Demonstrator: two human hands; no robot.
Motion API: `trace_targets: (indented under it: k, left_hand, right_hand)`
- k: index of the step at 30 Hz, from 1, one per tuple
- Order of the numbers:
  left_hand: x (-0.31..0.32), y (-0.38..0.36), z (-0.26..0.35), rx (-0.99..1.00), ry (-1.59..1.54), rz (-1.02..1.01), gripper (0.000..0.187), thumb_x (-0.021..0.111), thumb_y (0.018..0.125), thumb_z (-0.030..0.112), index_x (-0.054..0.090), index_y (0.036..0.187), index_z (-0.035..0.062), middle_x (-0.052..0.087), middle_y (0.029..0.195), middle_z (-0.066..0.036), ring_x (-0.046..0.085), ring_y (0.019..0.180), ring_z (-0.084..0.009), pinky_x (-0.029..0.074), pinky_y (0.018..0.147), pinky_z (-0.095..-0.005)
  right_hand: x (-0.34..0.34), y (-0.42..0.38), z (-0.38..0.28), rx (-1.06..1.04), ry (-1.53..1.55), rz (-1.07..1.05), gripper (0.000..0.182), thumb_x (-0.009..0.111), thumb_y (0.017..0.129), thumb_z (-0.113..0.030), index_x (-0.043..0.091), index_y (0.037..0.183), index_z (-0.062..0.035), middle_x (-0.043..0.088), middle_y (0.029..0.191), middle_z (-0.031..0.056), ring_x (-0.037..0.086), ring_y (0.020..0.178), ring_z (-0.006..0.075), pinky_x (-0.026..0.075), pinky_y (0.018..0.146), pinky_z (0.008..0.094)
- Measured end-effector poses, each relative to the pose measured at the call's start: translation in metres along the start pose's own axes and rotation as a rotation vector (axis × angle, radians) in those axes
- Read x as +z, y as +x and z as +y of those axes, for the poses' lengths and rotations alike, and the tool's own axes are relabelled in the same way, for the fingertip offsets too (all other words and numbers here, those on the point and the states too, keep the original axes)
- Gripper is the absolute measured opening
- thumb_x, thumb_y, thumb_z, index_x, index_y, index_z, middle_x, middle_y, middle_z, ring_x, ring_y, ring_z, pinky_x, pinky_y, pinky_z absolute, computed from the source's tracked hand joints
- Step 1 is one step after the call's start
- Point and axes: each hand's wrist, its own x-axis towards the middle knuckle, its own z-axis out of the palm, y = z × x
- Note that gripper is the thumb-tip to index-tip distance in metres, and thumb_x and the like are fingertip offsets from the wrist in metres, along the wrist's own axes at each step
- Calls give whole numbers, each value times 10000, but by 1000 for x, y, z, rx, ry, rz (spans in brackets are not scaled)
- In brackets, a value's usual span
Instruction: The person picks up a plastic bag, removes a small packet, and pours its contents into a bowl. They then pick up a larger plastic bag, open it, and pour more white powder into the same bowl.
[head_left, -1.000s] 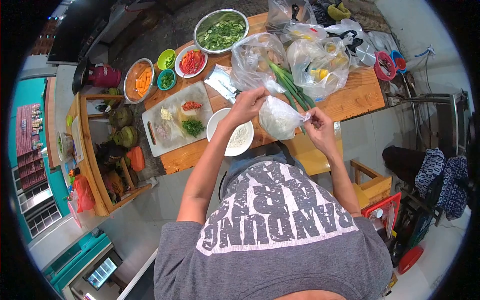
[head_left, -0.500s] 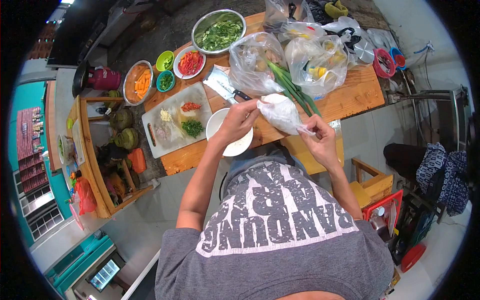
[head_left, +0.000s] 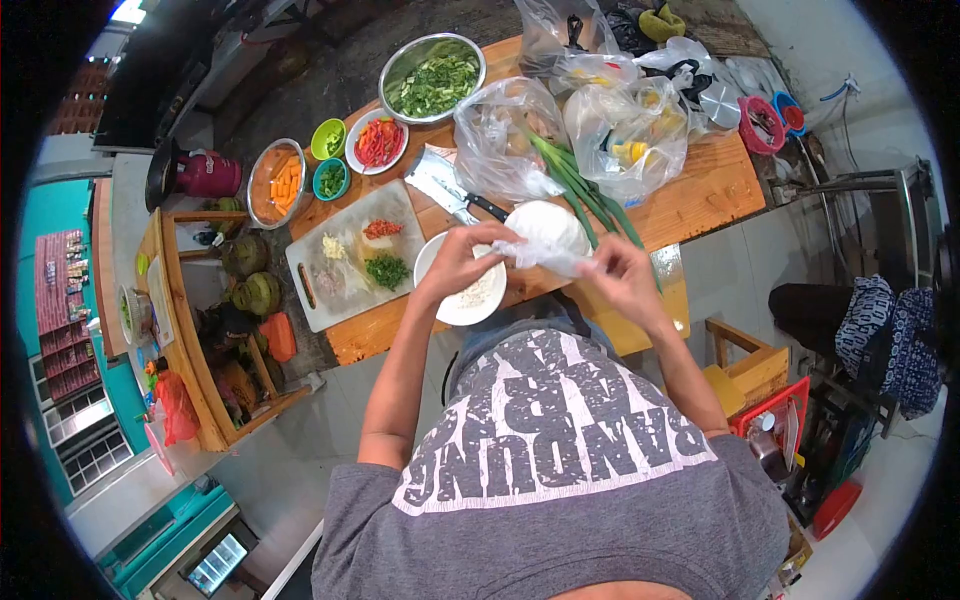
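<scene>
A thin white plastic bag (head_left: 548,222) bulges with white contents near the table's front edge. Its gathered top is stretched between both hands, on the side toward my body. My left hand (head_left: 462,262) pinches one end, overlapping the rim of a white bowl (head_left: 470,302) with whitish powder in it. My right hand (head_left: 626,284) grips the other end with curled fingers. Beyond the bag lie a cleaver (head_left: 440,183) with a black handle and some green onions (head_left: 580,180). Left of the bowl, a cutting board (head_left: 332,280) carries chopped red, green and pale heaps.
Clear plastic bags (head_left: 510,130) of food crowd the table's right. Along the far left stand a metal bowl of cut greens (head_left: 436,82), a plate of red slices (head_left: 378,142), small green (head_left: 328,138) and teal (head_left: 331,180) bowls, and a bowl of carrot pieces (head_left: 284,188).
Both hands have moved down toward my body, the left also leftward. The bag's gathered top now lies stretched level between them, with its bulge behind it.
</scene>
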Motion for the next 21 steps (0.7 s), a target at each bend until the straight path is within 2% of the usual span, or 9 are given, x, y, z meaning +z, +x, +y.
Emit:
trace_targets:
  k: [3,5,6,7,9,12,13,19,21]
  left_hand:
    - [-2,18,-1,11,-77,91,248,617,744,-36,692,973,22,671,895,-67,617,861,-145,484,792,-288]
    - [-6,15,-3,-60,-92,-65,205,659,751,2,679,955,6,659,945,-61,599,907,-130,479,810,-284]
    - [-7,14,-1,-95,-100,-149,193,680,754,21,673,946,-2,654,970,-58,589,930,-122,476,819,-282]
    - [-10,8,13,-141,90,-302,169,672,744,10,654,911,-8,656,931,-48,598,886,-113,480,804,-271]
    - [-12,-3,6,-211,-34,-348,186,622,754,-12,658,937,-5,660,893,-44,610,842,-114,488,788,-273]
    - [-24,13,-8,-81,-69,-73,222,538,777,-46,653,965,-18,664,935,-63,613,876,-121,490,797,-272]
    - [-20,19,-6,-157,-276,-3,221,547,769,-48,645,965,-24,662,947,-64,613,891,-126,488,805,-278]
    - [-25,16,2,-60,-96,-88,146,599,742,14,623,885,-12,648,872,-44,601,829,-115,481,778,-269]
    - [-30,14,1,-149,-283,-10,148,628,733,39,626,875,-3,649,871,-27,593,821,-103,473,778,-269]
  right_hand:
    - [-5,11,0,8,35,25,277,741,793,-76,495,666,-65,470,615,-74,389,557,6,317,489,199]
    - [7,1,-8,-95,-67,-111,284,748,791,-88,499,657,-62,460,595,-80,376,537,9,313,476,201]
    - [7,-7,-31,72,-127,-239,321,783,749,-162,520,609,-41,517,590,-31,463,569,47,366,502,244]
    - [7,-14,-25,56,-145,-351,323,784,748,-173,524,609,-41,519,587,-19,454,568,48,366,509,240]
    - [4,-21,-18,190,-100,-457,311,779,750,-169,531,608,-46,520,582,-24,457,571,49,370,508,246]
    - [-4,4,-11,94,43,-164,311,770,770,-117,496,630,-71,470,631,-76,407,603,6,320,505,199]
    - [-5,7,-13,91,34,-179,310,768,771,-115,495,630,-71,470,635,-76,405,603,5,318,506,200]
    - [-12,7,-13,146,78,-233,353,795,743,-115,468,617,-74,460,628,-77,395,582,2,310,512,193]
    - [-22,14,12,99,52,-199,417,852,671,-214,547,920,-75,533,898,-19,490,787,69,389,661,234]
